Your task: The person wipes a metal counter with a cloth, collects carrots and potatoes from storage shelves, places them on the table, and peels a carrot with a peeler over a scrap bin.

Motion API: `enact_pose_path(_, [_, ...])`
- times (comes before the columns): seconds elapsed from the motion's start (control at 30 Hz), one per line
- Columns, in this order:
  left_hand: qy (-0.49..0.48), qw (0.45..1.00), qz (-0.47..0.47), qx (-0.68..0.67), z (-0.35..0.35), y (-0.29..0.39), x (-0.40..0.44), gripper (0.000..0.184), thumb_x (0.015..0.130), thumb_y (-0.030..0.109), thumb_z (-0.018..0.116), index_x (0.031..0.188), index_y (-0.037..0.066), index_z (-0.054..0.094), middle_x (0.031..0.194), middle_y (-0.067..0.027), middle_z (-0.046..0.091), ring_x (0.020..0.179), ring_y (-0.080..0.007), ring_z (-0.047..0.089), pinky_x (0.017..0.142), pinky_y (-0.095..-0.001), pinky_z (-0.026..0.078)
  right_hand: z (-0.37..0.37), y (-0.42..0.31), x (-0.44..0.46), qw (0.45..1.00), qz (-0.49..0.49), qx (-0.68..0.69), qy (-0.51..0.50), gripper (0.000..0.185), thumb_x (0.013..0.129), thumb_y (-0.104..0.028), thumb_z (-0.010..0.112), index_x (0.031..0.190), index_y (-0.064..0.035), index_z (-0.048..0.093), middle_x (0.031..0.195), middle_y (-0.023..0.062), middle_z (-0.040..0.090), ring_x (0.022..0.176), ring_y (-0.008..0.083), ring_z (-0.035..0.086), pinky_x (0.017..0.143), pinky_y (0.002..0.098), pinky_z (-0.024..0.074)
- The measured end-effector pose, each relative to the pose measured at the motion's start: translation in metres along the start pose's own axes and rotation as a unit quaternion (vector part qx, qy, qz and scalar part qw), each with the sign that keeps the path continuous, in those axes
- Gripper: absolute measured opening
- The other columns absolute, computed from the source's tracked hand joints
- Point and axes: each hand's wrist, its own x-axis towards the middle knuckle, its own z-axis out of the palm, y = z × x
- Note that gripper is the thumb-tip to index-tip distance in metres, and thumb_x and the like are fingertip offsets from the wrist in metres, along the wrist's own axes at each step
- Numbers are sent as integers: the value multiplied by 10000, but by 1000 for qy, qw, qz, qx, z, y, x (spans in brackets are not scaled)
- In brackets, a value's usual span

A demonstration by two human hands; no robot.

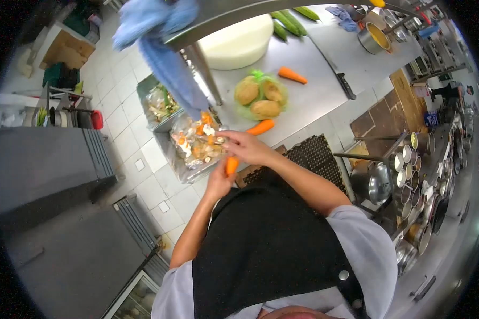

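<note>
My left hand [218, 183] is closed around an orange carrot [232, 165], held beside the bin near the table's front edge. Just above it, my right hand [249, 149] reaches across with its fingers bent together over the bin's edge; whatever they grip is too small to make out. Below the hands stands a bin lined with clear plastic [190, 173], holding orange and pale peelings. A second carrot [261, 127] lies at the table edge close to my right hand, and a third carrot [292, 75] rests farther back. Potatoes [265, 109] sit in a green net bag.
On the steel table [314, 90] are a large round white block [239, 45], several green gourds [287, 22], a knife [346, 85] and a metal pot [373, 40]. A blue cloth [167, 64] hangs from the overhead shelf. Another scrap bin [149, 93] stands behind. Stove pans [379, 183] are at right.
</note>
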Motion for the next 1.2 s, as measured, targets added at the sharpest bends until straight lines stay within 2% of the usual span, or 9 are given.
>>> enact_pose_path(0.1, [-52, 988, 44, 135, 43, 76, 55, 552, 809, 20, 670, 1352, 68, 582, 984, -182, 650, 835, -386, 634, 779, -469, 526, -72, 8, -38, 995, 0, -20, 96, 425, 979, -171, 645, 1394, -85, 610, 785, 4, 589, 710, 93, 534, 649, 288, 461])
enact_pose_path(0.23, [64, 946, 201, 248, 103, 88, 116, 451, 747, 52, 728, 1192, 29, 664, 1044, -159, 607, 952, -363, 604, 817, -459, 507, -187, 50, -53, 953, 99, -208, 195, 336, 895, -197, 739, 1191, -43, 700, 879, 96, 673, 805, 166, 642, 732, 330, 524])
enact_pose_path(0.27, [58, 945, 184, 263, 111, 84, 122, 442, 750, 55, 730, 1187, 32, 668, 1040, -154, 604, 953, -357, 603, 811, -456, 505, -212, 52, -49, 929, 150, -269, 204, 319, 871, -206, 762, 1136, -35, 715, 911, 123, 692, 834, 197, 675, 757, 347, 541])
enact_pose_path(0.37, [53, 944, 153, 286, 123, 74, 131, 417, 758, 72, 743, 1170, 50, 680, 1008, -130, 590, 960, -327, 598, 797, -444, 499, -259, 62, -36, 861, 65, -399, 309, 300, 825, -223, 781, 1048, -40, 699, 967, 162, 694, 908, 317, 695, 818, 416, 560])
enact_pose_path(0.57, [66, 937, 123, 319, 121, 90, 141, 529, 750, 107, 790, 1256, 67, 641, 1133, -142, 594, 1045, -337, 582, 872, -444, 482, -302, 96, 13, 849, 116, -439, 270, 221, 838, -202, 734, 1016, -84, 678, 1029, 141, 700, 1013, 338, 678, 856, 475, 543])
enact_pose_path(0.8, [84, 937, 94, 325, 102, 62, 106, 585, 767, 133, 804, 1308, 57, 593, 1294, -171, 575, 1141, -365, 570, 953, -466, 473, -297, 108, -7, 904, 43, -285, 317, 253, 795, -232, 811, 892, -44, 674, 806, 171, 693, 748, 329, 669, 707, 427, 524])
enact_pose_path(0.83, [91, 938, 95, 319, 98, 66, 104, 588, 772, 133, 802, 1314, 53, 587, 1310, -177, 571, 1150, -372, 568, 959, -471, 472, -284, 87, -15, 909, 20, -242, 339, 240, 789, -218, 818, 860, -33, 683, 711, 119, 666, 650, 234, 619, 650, 366, 502])
enact_pose_path(1.1, [173, 940, 201, 213, 7, 160, 81, 599, 763, 140, 826, 1300, 36, 581, 1315, -192, 583, 1236, -388, 542, 961, -510, 472, -147, -20, -56, 993, 27, -97, 60, 174, 838, -87, 804, 898, -10, 660, 765, 8, 631, 710, 75, 577, 641, 251, 476])
enact_pose_path(1.2, [37, 946, 195, 255, -48, 136, 57, 566, 805, 195, 815, 1286, 21, 572, 1140, -184, 652, 1055, -379, 639, 872, -500, 519, -76, -52, -37, 993, -26, -113, -16, 201, 861, -147, 798, 931, -11, 667, 773, -6, 627, 742, 73, 580, 667, 253, 478])
